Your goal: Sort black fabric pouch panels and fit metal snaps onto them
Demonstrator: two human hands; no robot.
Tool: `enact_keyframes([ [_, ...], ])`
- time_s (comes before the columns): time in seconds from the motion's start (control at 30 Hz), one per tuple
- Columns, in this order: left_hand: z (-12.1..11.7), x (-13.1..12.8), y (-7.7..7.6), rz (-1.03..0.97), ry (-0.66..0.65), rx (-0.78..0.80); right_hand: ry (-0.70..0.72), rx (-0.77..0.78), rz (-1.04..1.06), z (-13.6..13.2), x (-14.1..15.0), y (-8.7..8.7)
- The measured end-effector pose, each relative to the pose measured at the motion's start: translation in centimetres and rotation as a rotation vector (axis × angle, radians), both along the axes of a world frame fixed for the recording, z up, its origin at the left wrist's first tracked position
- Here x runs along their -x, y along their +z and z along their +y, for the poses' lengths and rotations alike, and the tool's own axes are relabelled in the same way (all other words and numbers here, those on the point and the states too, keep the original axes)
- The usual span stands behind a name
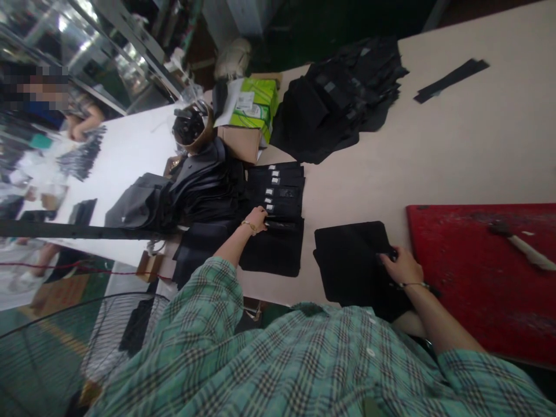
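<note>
A pale table (pixel 456 162) is taken up by black things. Its near right part is covered by a red board (pixel 460 266). A big messy heap (pixel 339 98) of black pieces can be seen at the far side. A dark stack (pixel 208 185) is spread out on the left. Flat black pieces (pixel 351 260) are laid just beside the red board, and the right hand (pixel 403 267) is rested on them. Its fingers are bent (a small dark thing may be pinched there, but that cannot be told). Next comes an overlapped row of tagged pieces (pixel 280 188), placed beside the dark stack. Its near end is touched by the left hand (pixel 256 219), with fingers curled; whether anything is gripped cannot be told. Smallest are the white tags (pixel 270 191), lined up down the row. The work seems to be partly done: some pieces are set out neatly, while many are left in the heap.
</note>
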State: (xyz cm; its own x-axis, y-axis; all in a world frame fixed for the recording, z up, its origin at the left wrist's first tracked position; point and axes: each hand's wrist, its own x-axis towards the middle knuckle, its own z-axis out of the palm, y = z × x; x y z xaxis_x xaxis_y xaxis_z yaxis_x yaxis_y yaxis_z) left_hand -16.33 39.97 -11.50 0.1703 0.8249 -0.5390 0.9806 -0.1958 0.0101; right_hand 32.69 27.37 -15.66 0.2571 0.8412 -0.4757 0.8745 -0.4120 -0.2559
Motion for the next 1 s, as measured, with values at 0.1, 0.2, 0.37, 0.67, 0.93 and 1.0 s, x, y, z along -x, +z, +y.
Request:
enact_keyframes([
  [0.1, 0.7, -0.1, -0.1, 0.029, 0.024, 0.083, 0.001, 0.003, 0.007, 0.0, -0.1, -0.1],
  [0.2, 2.1, 0.1, 0.2, 0.056, -0.073, 0.190, 0.002, 0.004, 0.003, 0.0, -0.1, -0.2],
  [0.37, 6.6, 0.3, 0.2, 0.066, -0.272, 0.138, -0.003, -0.006, 0.009, 0.0, -0.1, -0.3],
  [0.67, 7.7, -0.2, -0.5, 0.056, -0.143, 0.080, -0.044, -0.005, 0.006, -0.1, 0.1, -0.1],
  [0.93, 10.4, 0.1, -0.2, 0.024, -0.193, 0.020, -0.058, -0.016, -0.006, -0.1, 0.5, 0.3],
  [1.0, 11.0, -0.2, -0.2, 0.012, -0.160, 0.092, -0.056, -0.004, -0.003, 0.0, 0.4, 0.3],
])
